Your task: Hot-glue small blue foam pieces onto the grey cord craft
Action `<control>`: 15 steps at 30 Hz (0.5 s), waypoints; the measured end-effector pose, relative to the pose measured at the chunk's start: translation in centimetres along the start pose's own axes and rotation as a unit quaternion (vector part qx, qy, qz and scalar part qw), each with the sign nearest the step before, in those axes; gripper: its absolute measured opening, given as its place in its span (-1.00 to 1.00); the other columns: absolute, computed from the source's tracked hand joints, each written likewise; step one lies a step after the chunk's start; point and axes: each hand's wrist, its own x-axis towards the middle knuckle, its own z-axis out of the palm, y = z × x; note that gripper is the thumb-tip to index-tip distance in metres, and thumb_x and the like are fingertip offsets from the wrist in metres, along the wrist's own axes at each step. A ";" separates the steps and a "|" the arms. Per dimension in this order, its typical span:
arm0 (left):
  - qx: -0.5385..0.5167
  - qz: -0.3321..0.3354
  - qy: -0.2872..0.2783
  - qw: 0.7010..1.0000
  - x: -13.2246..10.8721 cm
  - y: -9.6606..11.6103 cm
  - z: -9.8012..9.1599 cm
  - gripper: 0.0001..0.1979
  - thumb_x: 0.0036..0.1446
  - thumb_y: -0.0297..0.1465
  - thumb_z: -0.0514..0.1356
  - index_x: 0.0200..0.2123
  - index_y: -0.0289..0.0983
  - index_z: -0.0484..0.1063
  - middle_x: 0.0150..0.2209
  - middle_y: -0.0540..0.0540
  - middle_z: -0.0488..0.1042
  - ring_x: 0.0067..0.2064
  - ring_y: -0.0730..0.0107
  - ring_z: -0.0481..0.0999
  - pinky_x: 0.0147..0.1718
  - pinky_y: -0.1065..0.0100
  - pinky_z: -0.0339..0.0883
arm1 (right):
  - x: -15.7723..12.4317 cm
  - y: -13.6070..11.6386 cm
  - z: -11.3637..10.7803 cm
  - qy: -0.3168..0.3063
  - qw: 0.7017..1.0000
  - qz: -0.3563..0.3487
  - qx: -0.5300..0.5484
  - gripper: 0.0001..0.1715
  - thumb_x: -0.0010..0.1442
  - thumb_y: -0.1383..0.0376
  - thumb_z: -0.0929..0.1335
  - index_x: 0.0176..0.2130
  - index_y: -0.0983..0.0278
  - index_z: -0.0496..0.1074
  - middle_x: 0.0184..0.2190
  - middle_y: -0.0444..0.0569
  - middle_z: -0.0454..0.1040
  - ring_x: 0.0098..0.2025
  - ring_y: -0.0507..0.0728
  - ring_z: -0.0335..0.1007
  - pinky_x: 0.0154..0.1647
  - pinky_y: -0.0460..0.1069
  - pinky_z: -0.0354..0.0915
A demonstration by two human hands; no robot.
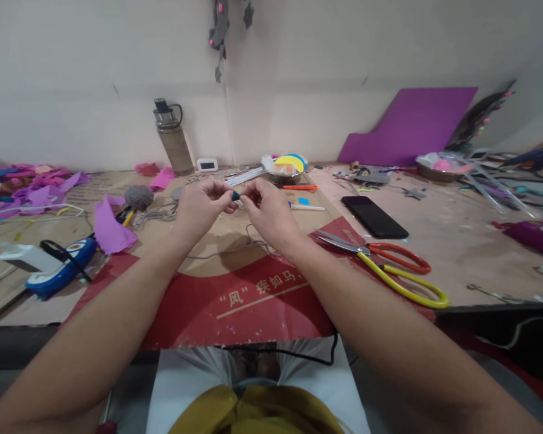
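Observation:
My left hand [200, 208] and my right hand [268, 211] are raised together above the cardboard sheet [235, 301] at the middle of the table. Both pinch a small dark blue piece [236, 196] between their fingertips. A thin grey thread [253, 241] hangs below my right hand onto the cardboard. Most of the piece is hidden by my fingers.
Scissors [389, 268] with red and yellow handles lie right of my right arm, a black phone [373, 217] beyond them. A grey yarn ball [139, 196], pink and purple felt scraps [111, 226], a blue device [57, 274], a water bottle [172, 137] and a bowl [287, 169] stand around.

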 end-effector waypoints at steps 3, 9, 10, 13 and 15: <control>-0.028 -0.011 0.007 1.000 0.1 -0.2 0.1 -0.89 0.01 -0.39 0.26 -0.40 -0.34 0.47 -0.52 -0.09 0.54 -0.49 0.40 0.57 -0.45 0.40 0.50 | 0.0 -0.1 -0.1 0.000 1.000 0.016 0.015 -0.91 0.15 0.38 0.29 -0.41 0.25 0.30 -0.47 -0.14 0.36 -0.40 0.02 0.24 -0.31 -0.04 0.17; -0.046 -0.015 -0.003 0.999 -0.1 0.2 0.2 -0.88 0.00 -0.38 0.28 -0.41 -0.34 0.47 -0.53 -0.06 0.53 -0.50 0.41 0.55 -0.42 0.38 0.51 | 0.1 -0.2 -0.2 0.017 0.999 0.024 0.030 -0.87 0.16 0.36 0.30 -0.44 0.26 0.30 -0.50 -0.16 0.32 -0.43 0.01 0.22 -0.35 -0.05 0.14; -0.045 -0.016 -0.004 0.999 -0.1 0.2 0.2 -0.88 0.00 -0.38 0.27 -0.42 -0.33 0.47 -0.54 -0.05 0.53 -0.50 0.42 0.55 -0.42 0.38 0.51 | 0.1 -0.2 -0.2 0.020 0.999 0.023 0.032 -0.87 0.16 0.36 0.30 -0.44 0.26 0.30 -0.50 -0.16 0.32 -0.43 0.01 0.22 -0.34 -0.05 0.14; -0.045 -0.020 -0.007 0.999 -0.1 0.2 0.2 -0.89 0.00 -0.38 0.27 -0.42 -0.33 0.47 -0.54 -0.05 0.53 -0.49 0.42 0.55 -0.41 0.38 0.51 | 0.1 -0.1 -0.2 0.024 0.999 0.022 0.034 -0.89 0.15 0.36 0.31 -0.43 0.26 0.30 -0.50 -0.17 0.33 -0.44 0.00 0.22 -0.35 -0.05 0.14; -0.048 -0.024 0.000 0.999 -0.1 0.1 0.2 -0.89 0.00 -0.39 0.26 -0.42 -0.33 0.46 -0.53 -0.06 0.53 -0.49 0.42 0.55 -0.40 0.38 0.51 | 0.1 0.0 -0.2 0.022 0.999 0.024 0.029 -0.90 0.15 0.36 0.31 -0.42 0.26 0.30 -0.51 -0.17 0.33 -0.44 0.00 0.22 -0.35 -0.06 0.14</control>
